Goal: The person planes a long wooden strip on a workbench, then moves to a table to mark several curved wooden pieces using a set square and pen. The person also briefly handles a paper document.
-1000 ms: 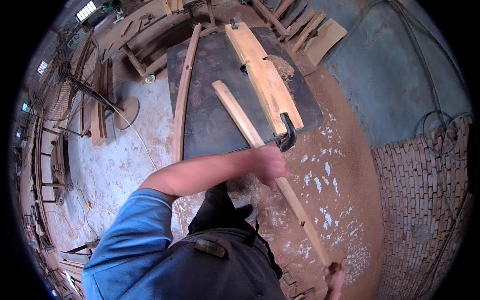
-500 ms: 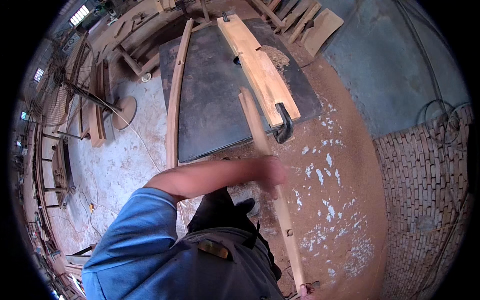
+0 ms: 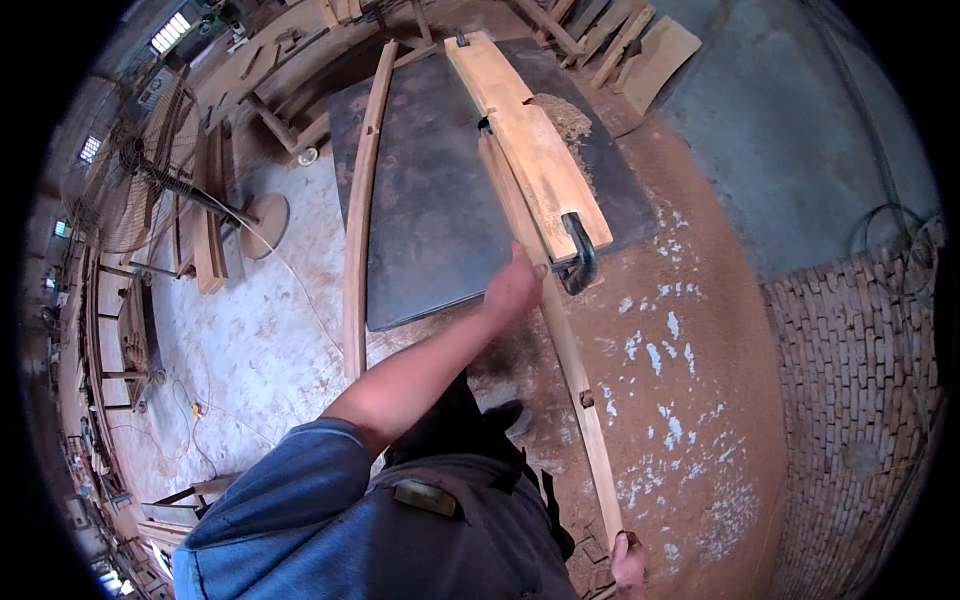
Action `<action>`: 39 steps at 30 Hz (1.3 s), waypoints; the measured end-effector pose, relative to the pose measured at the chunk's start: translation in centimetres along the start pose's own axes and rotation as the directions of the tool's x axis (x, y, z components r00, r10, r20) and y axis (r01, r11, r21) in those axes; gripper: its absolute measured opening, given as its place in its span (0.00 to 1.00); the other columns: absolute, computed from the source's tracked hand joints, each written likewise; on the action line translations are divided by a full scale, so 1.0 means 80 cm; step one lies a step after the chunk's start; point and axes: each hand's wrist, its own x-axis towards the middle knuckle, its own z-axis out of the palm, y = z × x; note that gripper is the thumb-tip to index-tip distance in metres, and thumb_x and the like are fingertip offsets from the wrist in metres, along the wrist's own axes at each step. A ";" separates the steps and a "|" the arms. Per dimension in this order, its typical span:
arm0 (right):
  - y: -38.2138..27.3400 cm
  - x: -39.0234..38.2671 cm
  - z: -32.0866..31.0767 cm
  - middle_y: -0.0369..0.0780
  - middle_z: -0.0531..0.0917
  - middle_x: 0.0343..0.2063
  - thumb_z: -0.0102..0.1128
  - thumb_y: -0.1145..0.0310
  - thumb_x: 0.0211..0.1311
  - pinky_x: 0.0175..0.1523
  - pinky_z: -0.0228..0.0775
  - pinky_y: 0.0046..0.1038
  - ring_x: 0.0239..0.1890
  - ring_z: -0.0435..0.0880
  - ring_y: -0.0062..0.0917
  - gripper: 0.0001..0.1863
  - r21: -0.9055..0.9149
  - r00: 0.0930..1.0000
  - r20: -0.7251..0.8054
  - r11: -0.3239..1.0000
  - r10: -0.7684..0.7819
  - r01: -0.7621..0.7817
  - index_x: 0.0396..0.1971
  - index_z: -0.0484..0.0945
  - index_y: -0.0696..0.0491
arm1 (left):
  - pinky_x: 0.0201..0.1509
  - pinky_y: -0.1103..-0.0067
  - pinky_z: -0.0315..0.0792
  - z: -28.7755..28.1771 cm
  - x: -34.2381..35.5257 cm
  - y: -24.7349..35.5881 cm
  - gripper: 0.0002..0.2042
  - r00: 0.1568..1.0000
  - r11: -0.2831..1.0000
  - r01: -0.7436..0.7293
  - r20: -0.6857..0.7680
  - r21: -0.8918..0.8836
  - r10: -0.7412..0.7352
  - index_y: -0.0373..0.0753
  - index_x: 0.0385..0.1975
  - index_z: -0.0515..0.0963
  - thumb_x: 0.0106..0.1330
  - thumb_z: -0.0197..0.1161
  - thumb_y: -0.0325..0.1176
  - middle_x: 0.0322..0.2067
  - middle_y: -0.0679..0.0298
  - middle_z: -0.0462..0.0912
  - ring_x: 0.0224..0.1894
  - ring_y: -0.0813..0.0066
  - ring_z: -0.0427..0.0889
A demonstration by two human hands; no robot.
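Note:
A long narrow wooden strip (image 3: 565, 350), with a small notch or hole along it, slants from the table toward my lower right. My left hand (image 3: 515, 285) is closed around it near the table's front edge. Down at the strip's near end, my right hand (image 3: 629, 562) grips it, partly cut off by the frame's dark rim. The strip's far part lies alongside a wide pale board (image 3: 552, 170), whether touching it I cannot tell. A black clamp (image 3: 582, 258) holds the board's near end to the dark table (image 3: 430, 230); another clamp (image 3: 461, 40) sits at its far end.
A second long strip (image 3: 360, 230) lies along the table's left side, jutting past the front edge. Wood shavings (image 3: 566, 118) are heaped right of the board. A standing fan (image 3: 130, 160) is at left, with a cable (image 3: 290, 275) on the floor. Stacked bricks (image 3: 850, 370) are at right.
The strip has moved forward, its far end now beside the clamped board. My left hand has moved forward and left with it; my right hand has come further into view.

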 end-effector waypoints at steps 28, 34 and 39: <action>-0.128 0.095 0.018 0.49 0.80 0.21 0.41 0.46 0.67 0.33 0.70 0.42 0.27 0.81 0.45 0.27 -0.158 0.995 0.097 0.986 -0.027 0.043 0.33 0.77 0.58 | 0.50 0.60 0.71 -0.077 0.121 -0.017 0.28 0.993 0.990 0.116 -0.022 0.084 -0.115 0.21 0.56 0.54 0.67 0.49 0.39 0.37 0.34 0.78 0.44 0.41 0.79; -0.162 0.115 0.032 0.48 0.81 0.22 0.42 0.49 0.66 0.35 0.71 0.42 0.29 0.81 0.45 0.24 -0.153 0.993 0.101 0.987 0.067 -0.051 0.33 0.77 0.57 | 0.53 0.60 0.69 -0.100 0.157 -0.025 0.25 0.994 0.993 0.105 -0.038 0.045 -0.103 0.22 0.54 0.56 0.67 0.49 0.39 0.40 0.32 0.77 0.46 0.40 0.77; -0.184 0.140 0.049 0.44 0.78 0.16 0.42 0.43 0.66 0.26 0.70 0.31 0.19 0.80 0.29 0.31 -0.119 0.996 0.084 0.993 0.005 0.005 0.32 0.76 0.61 | 0.56 0.62 0.67 -0.121 0.196 -0.039 0.23 0.995 0.998 0.059 -0.082 0.023 -0.057 0.22 0.52 0.59 0.68 0.48 0.38 0.43 0.32 0.75 0.49 0.41 0.75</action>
